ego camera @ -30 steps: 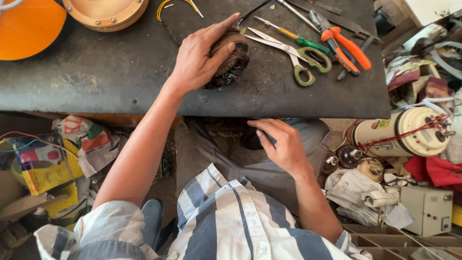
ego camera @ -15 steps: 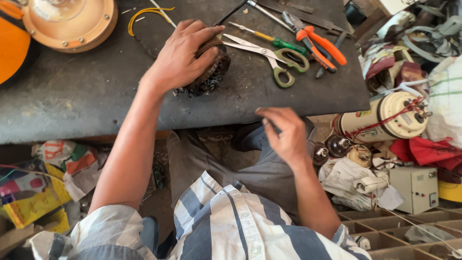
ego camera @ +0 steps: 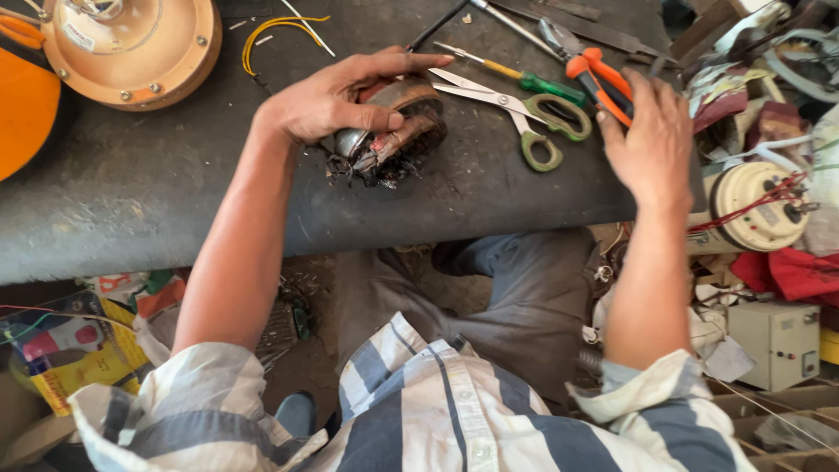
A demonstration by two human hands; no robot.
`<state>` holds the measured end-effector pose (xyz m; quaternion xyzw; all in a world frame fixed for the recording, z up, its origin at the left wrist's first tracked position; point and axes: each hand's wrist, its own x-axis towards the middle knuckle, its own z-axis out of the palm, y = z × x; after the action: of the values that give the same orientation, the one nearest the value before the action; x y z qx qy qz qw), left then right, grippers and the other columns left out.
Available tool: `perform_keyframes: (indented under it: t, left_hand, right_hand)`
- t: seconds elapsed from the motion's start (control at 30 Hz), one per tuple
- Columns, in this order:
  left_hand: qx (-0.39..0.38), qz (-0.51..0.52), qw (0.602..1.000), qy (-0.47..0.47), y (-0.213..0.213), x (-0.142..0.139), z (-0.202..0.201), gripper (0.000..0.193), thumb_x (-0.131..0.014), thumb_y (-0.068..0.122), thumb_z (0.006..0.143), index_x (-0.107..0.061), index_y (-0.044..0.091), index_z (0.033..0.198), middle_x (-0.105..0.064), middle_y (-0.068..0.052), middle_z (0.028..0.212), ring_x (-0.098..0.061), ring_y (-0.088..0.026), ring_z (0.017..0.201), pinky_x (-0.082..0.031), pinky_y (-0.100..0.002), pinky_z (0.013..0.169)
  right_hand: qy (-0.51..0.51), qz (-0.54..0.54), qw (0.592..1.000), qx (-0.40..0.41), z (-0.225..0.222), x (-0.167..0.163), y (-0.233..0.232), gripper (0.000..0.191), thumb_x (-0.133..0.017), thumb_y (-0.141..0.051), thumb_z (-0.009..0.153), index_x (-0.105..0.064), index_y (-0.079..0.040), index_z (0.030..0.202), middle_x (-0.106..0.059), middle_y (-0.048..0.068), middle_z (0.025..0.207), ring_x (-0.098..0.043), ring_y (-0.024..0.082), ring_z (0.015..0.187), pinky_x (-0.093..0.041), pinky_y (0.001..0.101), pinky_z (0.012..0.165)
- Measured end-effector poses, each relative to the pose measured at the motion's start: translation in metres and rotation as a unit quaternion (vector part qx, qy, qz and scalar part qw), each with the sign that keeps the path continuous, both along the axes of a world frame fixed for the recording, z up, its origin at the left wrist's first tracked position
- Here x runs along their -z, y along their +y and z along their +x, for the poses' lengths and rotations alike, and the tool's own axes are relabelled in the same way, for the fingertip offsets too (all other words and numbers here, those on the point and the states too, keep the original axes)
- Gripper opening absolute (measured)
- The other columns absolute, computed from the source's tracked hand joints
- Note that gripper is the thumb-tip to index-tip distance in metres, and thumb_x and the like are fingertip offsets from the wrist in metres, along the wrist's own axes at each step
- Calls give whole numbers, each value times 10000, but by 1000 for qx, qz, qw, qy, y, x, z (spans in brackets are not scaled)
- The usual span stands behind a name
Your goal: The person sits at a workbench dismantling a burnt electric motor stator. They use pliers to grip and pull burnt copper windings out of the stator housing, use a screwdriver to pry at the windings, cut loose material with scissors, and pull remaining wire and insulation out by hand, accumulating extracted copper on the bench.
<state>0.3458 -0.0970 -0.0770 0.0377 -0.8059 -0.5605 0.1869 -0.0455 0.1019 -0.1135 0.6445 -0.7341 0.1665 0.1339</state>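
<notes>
Green-handled scissors (ego camera: 549, 131) and orange-handled pliers (ego camera: 599, 77) lie on a dark grey bench (ego camera: 131, 201). A yellow wire (ego camera: 271, 31) curls near its far edge. The shirt (ego camera: 419, 419) is white with blue-grey stripes.

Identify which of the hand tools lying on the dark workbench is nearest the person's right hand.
The orange-handled pliers: the right hand reaches right beside their handles, while the green-handled scissors and the green-handled screwdriver lie farther left.

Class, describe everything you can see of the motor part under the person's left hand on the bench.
The motor part is a round, dark, worn lump with reddish-brown windings, a dull metal patch on its near side and frayed black bits along its lower edge. It lies tilted on the dark workbench, near the front edge. The left hand covers its top, thumb pressed against the side. Green-handled scissors lie just to its right, apart from it.
</notes>
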Motion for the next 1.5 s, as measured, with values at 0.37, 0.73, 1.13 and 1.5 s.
perform_keyframes:
  t: [0.37,0.73,1.13,1.5]
  left_hand:
    - [87,125,984,96,-13,31,-1,881,-763,501,890,-460,51,1584,-622,-133,1467,-578,-233,1380,-393,-331,1232]
    - [89,142,980,103,-10,36,-2,772,-762,466,938,-530,28,1528,-615,-130,1460,-577,-234,1365,-403,-323,1221]
    - [49,190,975,106,9,25,2,840,-802,502,878,-541,59,1542,-630,-109,1432,-598,-228,1340,-436,-345,1227]
    - [23,144,986,86,13,21,1,831,-777,561,858,-569,97,1515,-627,-114,1434,-590,-249,1359,-426,-362,1218]
  right_hand:
    - [48,125,991,22,-20,-28,-30,350,-755,-158,875,-606,18,1138,-678,230,1110,-657,425,1013,-526,528,927]
    - [-147,111,982,-40,113,-68,88,220,-703,-45,889,-716,6,1103,-639,160,1286,-680,298,1021,-561,378,830]
    - [115,145,979,-82,195,-96,72,291,-694,-113,808,-754,-90,1092,-663,106,1274,-620,275,1120,-470,434,886]
    - [288,188,936,-77,220,-120,46,174,-655,-233,872,-720,-77,914,-683,167,1049,-637,263,926,-483,387,694]
